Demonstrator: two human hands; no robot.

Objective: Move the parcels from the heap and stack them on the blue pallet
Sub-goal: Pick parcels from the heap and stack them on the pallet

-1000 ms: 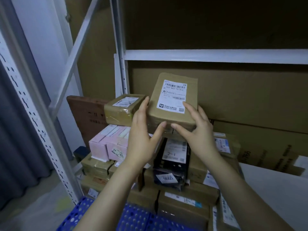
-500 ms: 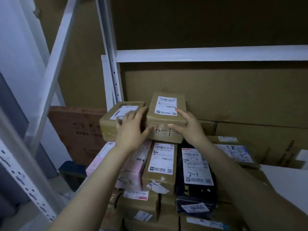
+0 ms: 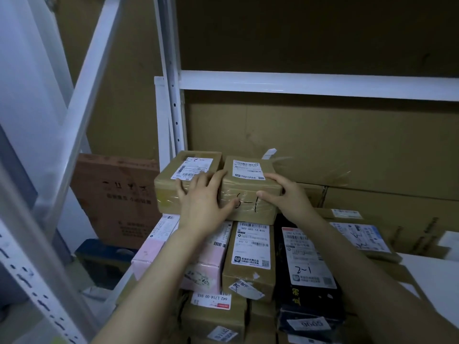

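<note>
So, we've got the small brown cardboard parcel (image 3: 248, 192), glossy with crinkly clear tape, sitting atop the stack (image 3: 248, 274) beside a similar box (image 3: 169, 194). Our right hand (image 3: 285, 194) pinches its right corner, and our left hand (image 3: 202, 202) lies flat, fingers spread, on its left edge.

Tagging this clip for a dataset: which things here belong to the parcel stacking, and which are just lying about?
Job: brown parcel marked 6-1, left hand and right hand on it; brown parcel beside it; pink box and black parcel below.
Lying about: white rack frame; reddish carton at left; cardboard sheets behind.
</note>
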